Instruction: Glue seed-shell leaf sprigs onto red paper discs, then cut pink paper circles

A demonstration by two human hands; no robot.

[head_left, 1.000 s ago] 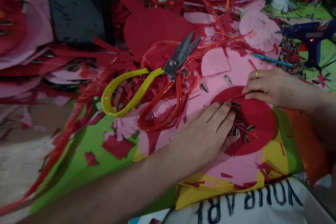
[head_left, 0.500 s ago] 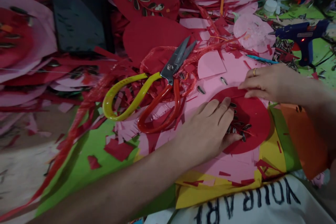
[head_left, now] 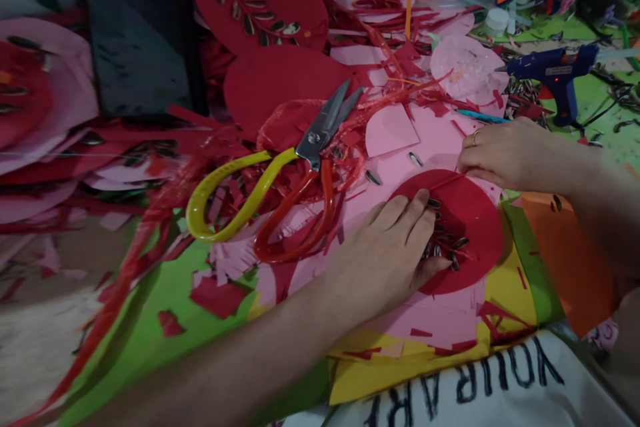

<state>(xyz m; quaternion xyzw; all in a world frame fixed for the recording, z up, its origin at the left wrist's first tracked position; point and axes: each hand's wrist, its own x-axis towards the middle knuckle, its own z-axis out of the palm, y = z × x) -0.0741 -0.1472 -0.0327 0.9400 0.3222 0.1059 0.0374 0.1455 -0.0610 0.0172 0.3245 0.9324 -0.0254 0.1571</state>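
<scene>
A red paper circle (head_left: 480, 213) lies on pink paper, with dark striped seeds (head_left: 454, 243) stuck on it in a branch pattern. My left hand (head_left: 395, 240) rests flat across the circle's left part, thumb apart from the fingers, and covers some seeds. Near the circle's upper right edge is my right hand (head_left: 495, 153), a ring on one finger, its fingers curled together; what they pinch, if anything, is too small to make out. Two loose seeds (head_left: 373, 177) lie on the pink paper above my left hand.
Scissors (head_left: 314, 140) with yellow and red handles lie partly open left of the circle. A blue glue gun (head_left: 555, 72) with a red light stands at the upper right. A dark tablet (head_left: 145, 43), orange paper (head_left: 570, 253) and many red and pink scraps surround the work.
The whole view has shifted slightly, so things appear further left and mostly lower. My right hand has drawn back a little from the red circle, its fingers more curled. My left hand stays on the circle.
</scene>
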